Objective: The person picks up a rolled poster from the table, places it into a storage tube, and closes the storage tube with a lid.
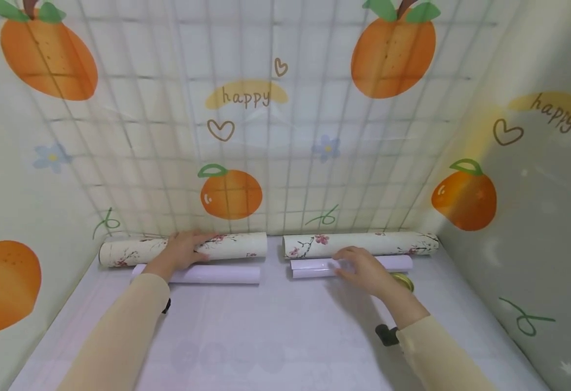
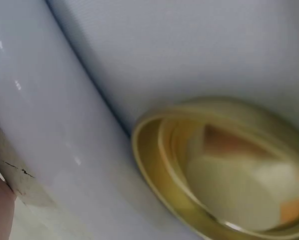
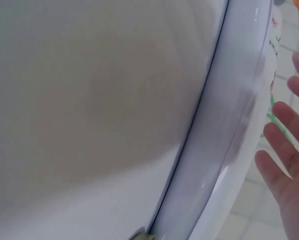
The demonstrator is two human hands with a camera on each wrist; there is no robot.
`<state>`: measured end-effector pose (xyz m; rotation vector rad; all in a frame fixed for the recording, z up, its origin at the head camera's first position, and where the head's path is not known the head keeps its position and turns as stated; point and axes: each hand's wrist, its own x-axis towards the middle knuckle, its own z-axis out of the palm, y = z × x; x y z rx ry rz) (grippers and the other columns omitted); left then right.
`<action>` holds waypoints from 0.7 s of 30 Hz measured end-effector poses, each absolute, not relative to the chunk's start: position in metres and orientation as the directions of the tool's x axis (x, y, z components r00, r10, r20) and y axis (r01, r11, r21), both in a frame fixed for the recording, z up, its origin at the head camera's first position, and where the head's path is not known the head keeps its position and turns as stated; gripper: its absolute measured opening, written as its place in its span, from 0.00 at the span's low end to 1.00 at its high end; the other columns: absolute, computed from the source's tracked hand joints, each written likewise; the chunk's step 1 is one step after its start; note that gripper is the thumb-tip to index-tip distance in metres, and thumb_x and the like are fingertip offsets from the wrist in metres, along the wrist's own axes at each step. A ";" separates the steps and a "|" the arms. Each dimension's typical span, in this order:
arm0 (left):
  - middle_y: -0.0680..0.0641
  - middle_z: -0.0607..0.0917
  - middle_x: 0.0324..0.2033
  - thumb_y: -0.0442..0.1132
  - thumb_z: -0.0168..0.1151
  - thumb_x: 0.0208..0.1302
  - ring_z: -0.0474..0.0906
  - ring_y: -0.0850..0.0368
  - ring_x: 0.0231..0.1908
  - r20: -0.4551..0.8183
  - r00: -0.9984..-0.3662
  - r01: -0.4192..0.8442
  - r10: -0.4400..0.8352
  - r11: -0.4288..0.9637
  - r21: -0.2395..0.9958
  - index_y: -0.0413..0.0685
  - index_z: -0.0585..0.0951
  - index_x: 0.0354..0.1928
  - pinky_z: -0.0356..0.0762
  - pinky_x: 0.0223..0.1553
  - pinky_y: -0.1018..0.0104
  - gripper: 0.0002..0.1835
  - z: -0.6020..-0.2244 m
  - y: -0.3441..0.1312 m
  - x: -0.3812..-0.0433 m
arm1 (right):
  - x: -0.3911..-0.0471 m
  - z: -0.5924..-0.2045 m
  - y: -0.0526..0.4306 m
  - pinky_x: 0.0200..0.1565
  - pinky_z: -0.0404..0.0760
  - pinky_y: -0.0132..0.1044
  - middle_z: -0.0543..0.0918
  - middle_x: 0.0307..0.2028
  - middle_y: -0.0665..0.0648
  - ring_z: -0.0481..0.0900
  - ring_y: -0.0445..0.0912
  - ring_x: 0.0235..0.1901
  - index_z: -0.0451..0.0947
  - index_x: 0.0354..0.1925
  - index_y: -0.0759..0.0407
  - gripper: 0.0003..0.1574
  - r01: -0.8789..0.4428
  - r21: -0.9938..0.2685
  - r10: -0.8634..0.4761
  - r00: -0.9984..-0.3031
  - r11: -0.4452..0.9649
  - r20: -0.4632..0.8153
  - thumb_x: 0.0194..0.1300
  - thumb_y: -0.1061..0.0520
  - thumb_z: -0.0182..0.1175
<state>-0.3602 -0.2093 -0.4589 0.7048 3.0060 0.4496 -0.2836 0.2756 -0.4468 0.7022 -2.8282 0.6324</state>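
Observation:
At the back left, my left hand (image 1: pixel 183 251) rests on a cream roll with printed blossom branches (image 1: pixel 243 245), fingers spread across it. A smooth lilac roll (image 1: pixel 232 274) lies in front, partly under my left wrist. My right hand (image 1: pixel 363 270) is over a second lilac roll (image 1: pixel 310 269), its fingers extended and spread in the right wrist view. Behind that lies another blossom-print roll (image 1: pixel 398 244). A gold ring, like a tape roll (image 1: pixel 404 281), shows beside my right wrist. The left wrist view has a gold ring (image 2: pixel 164 172) against the lilac roll.
The rolls lie end to end in two rows along the back of the pale lilac tabletop (image 1: pixel 266 326). Behind them stands a wire grid under a fruit-print sheet (image 1: pixel 295 179), with sheeted walls at both sides. A small black object (image 1: pixel 387 335) sits by my right cuff.

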 end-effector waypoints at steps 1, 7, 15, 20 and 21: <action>0.39 0.72 0.67 0.52 0.68 0.64 0.64 0.35 0.68 0.059 -0.895 0.440 0.442 0.854 0.277 0.62 0.66 0.75 0.51 0.67 0.31 0.38 -0.458 -0.209 -0.359 | -0.284 -0.447 0.277 0.61 0.71 0.61 0.81 0.55 0.62 0.75 0.63 0.57 0.81 0.54 0.61 0.21 -0.477 -0.364 -0.409 -0.878 0.800 0.249 0.65 0.55 0.68; 0.35 0.74 0.63 0.50 0.70 0.63 0.68 0.32 0.63 0.131 -0.864 0.504 0.487 0.832 0.231 0.58 0.68 0.74 0.59 0.66 0.34 0.38 -0.448 -0.211 -0.354 | -0.285 -0.449 0.284 0.63 0.69 0.62 0.80 0.57 0.62 0.74 0.63 0.59 0.81 0.55 0.61 0.21 -0.466 -0.378 -0.411 -0.885 0.800 0.220 0.66 0.54 0.68; 0.35 0.78 0.56 0.49 0.73 0.60 0.74 0.37 0.55 0.191 -0.826 0.560 0.530 0.807 0.185 0.59 0.69 0.74 0.72 0.60 0.42 0.40 -0.431 -0.217 -0.343 | -0.288 -0.451 0.289 0.62 0.71 0.60 0.81 0.54 0.62 0.75 0.63 0.57 0.82 0.54 0.61 0.21 -0.494 -0.352 -0.432 -0.868 0.795 0.245 0.64 0.55 0.68; 0.38 0.79 0.52 0.53 0.74 0.57 0.78 0.42 0.46 0.211 -0.803 0.585 0.558 0.805 0.099 0.66 0.68 0.74 0.78 0.50 0.47 0.42 -0.422 -0.217 -0.337 | -0.287 -0.449 0.292 0.62 0.70 0.61 0.81 0.55 0.63 0.75 0.63 0.57 0.81 0.54 0.61 0.21 -0.490 -0.350 -0.433 -0.871 0.798 0.231 0.65 0.55 0.68; 0.39 0.80 0.51 0.54 0.74 0.57 0.78 0.43 0.46 0.214 -0.798 0.591 0.564 0.802 0.086 0.66 0.68 0.74 0.79 0.49 0.47 0.42 -0.421 -0.217 -0.336 | -0.287 -0.448 0.292 0.62 0.70 0.61 0.81 0.55 0.63 0.75 0.64 0.58 0.81 0.55 0.61 0.21 -0.489 -0.352 -0.434 -0.872 0.798 0.228 0.65 0.55 0.68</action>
